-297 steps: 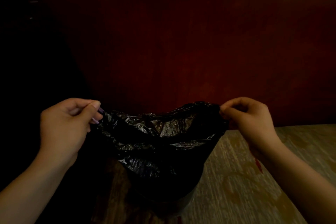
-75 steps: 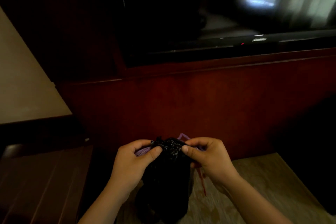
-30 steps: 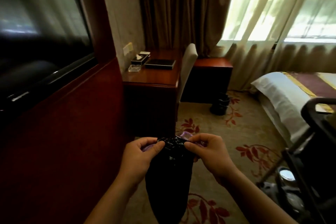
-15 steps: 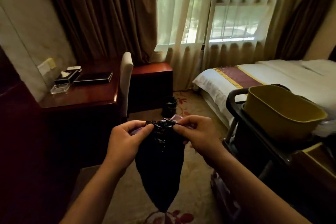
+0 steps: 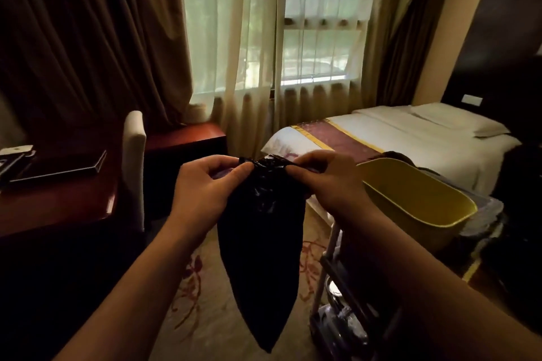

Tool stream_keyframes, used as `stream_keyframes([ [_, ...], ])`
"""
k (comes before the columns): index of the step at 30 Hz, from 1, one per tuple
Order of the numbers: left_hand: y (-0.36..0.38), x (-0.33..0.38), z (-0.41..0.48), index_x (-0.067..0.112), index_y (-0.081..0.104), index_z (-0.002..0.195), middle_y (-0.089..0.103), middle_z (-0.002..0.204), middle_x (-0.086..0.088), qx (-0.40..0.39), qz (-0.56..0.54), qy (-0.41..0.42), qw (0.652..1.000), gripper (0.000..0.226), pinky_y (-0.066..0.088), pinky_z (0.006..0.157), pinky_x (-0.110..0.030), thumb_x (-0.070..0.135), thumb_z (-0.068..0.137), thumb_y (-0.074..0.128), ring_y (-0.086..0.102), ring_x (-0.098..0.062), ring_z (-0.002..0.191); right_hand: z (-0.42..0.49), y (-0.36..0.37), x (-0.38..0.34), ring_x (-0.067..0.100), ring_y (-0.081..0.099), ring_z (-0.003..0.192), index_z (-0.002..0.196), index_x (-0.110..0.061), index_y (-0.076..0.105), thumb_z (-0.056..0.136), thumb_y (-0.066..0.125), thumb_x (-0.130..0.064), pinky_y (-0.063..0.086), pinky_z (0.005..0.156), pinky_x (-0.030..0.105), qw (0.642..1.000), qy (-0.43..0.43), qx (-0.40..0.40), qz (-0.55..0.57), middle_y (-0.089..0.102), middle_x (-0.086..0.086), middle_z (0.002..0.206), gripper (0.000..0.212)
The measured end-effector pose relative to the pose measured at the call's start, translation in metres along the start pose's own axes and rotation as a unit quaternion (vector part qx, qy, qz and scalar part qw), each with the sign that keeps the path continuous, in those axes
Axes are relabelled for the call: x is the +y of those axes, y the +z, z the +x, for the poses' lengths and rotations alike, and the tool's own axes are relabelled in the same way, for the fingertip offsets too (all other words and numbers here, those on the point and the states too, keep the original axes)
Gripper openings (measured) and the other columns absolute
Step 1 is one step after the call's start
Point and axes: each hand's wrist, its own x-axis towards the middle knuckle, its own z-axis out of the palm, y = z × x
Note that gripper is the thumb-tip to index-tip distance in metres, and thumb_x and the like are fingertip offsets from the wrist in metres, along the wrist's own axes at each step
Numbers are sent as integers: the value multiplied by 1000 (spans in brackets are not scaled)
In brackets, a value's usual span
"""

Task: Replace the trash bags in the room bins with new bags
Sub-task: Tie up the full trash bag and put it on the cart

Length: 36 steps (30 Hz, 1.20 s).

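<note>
A black trash bag [image 5: 261, 258] hangs in front of me, its mouth bunched together at the top and its body tapering to a point near the floor. My left hand [image 5: 205, 193] pinches the gathered top from the left, with a bit of purple drawstring showing under the fingers. My right hand [image 5: 325, 182] pinches the same top from the right. The two hands are close together, almost touching across the bag's neck.
A yellow tub [image 5: 416, 202] sits on a dark cart [image 5: 346, 302] at my right. Behind it is a bed [image 5: 410, 138] with white linen. A red-brown desk [image 5: 58, 190] with a chair [image 5: 133, 161] stands at left. Curtains [image 5: 264, 38] cover the window ahead.
My view has swung right from the dark bin by the red panel to the window and bed. The bag came out of the bin, and its wide mouth is gathered shut between my hands.
</note>
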Motion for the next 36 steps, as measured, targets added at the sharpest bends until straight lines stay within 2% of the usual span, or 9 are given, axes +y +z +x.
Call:
stream_keyframes([
  [2, 8, 4, 25, 27, 78, 81, 78, 80, 7, -18, -1, 25, 1000, 8, 55, 68, -21, 28, 76, 84, 73, -6, 77, 19, -6, -1, 9, 73, 80, 81, -22, 78, 83, 80, -12, 56, 69, 25, 999, -20, 32, -12, 76, -7, 77, 11],
  [5, 18, 10, 64, 20, 80, 90, 78, 83, 4, -59, -23, 52, 997, 13, 59, 74, -29, 27, 80, 82, 75, -13, 83, 46, -11, -9, -2, 70, 68, 74, -26, 75, 81, 80, -6, 51, 61, 11, 996, -48, 77, -26, 73, -16, 68, 21],
  [8, 27, 19, 111, 20, 80, 94, 78, 86, 4, -120, -46, 82, 988, 13, 61, 74, -31, 29, 83, 79, 75, -13, 83, 75, -16, -22, -2, 69, 66, 74, -26, 73, 82, 79, -7, 52, 58, 12, 988, -56, 123, -69, 71, -20, 64, 21],
  [13, 54, 44, 177, 34, 78, 80, 77, 78, 10, -162, -58, 143, 975, 3, 57, 70, -26, 33, 82, 79, 73, -6, 77, 114, -35, -50, 17, 72, 94, 86, -20, 74, 85, 76, -12, 59, 70, 30, 974, -44, 189, -118, 76, 0, 94, 8],
  [16, 73, 62, 206, 34, 78, 76, 77, 75, 9, -166, -98, 170, 966, 6, 59, 69, -24, 31, 80, 81, 74, -7, 75, 137, -49, -66, 16, 73, 85, 83, -20, 73, 85, 77, -14, 58, 63, 26, 962, -59, 226, -143, 73, 3, 89, 7],
  [19, 96, 76, 231, 31, 79, 78, 77, 75, 7, -180, -116, 190, 958, 3, 62, 76, -32, 31, 80, 80, 75, -10, 76, 157, -65, -78, 7, 73, 75, 81, -20, 72, 86, 76, -12, 55, 54, 19, 954, -69, 248, -153, 71, -2, 81, 10],
  [22, 126, 87, 250, 27, 79, 80, 78, 77, 0, -195, -122, 200, 952, 5, 61, 80, -44, 32, 80, 80, 75, -18, 80, 174, -88, -77, 6, 73, 79, 84, -18, 72, 87, 75, -14, 58, 56, 22, 943, -62, 276, -173, 71, -1, 86, 6],
  [29, 209, 104, 274, 20, 79, 90, 76, 75, 7, -228, -146, 208, 940, 11, 53, 62, -15, 30, 84, 79, 73, -4, 73, 197, -155, -67, 0, 71, 68, 80, -20, 71, 86, 77, -14, 53, 51, 14, 917, -76, 338, -200, 70, -5, 80, 10],
  [36, 289, 121, 285, 28, 77, 84, 76, 76, 9, -243, -170, 231, 927, 3, 60, 73, -29, 30, 85, 77, 74, -8, 79, 211, -226, -64, 5, 72, 79, 83, -23, 71, 86, 76, -18, 55, 59, 16, 894, -83, 368, -243, 72, -1, 90, 8],
])
